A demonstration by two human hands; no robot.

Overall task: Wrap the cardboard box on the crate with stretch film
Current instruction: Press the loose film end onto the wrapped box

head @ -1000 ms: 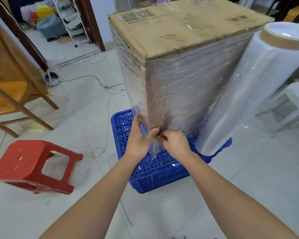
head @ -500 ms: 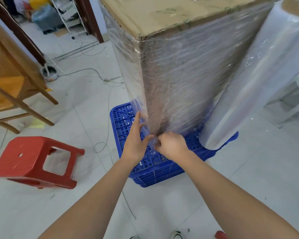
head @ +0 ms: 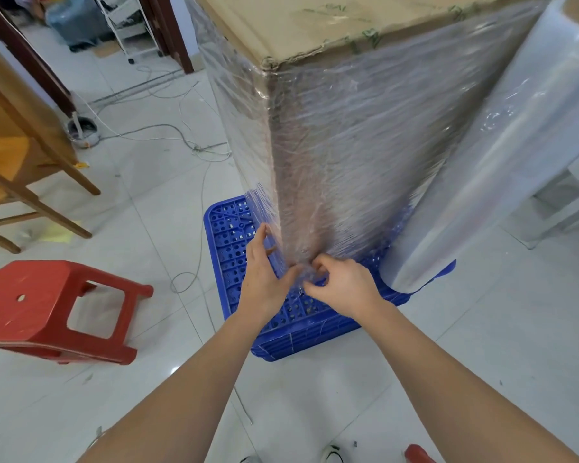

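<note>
Hands, film roll beside

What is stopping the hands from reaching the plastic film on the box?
Nothing visible. Both hands are already on the film at the box's bottom corner: the left hand lies against it, and the right hand pinches it just above the crate.
</note>
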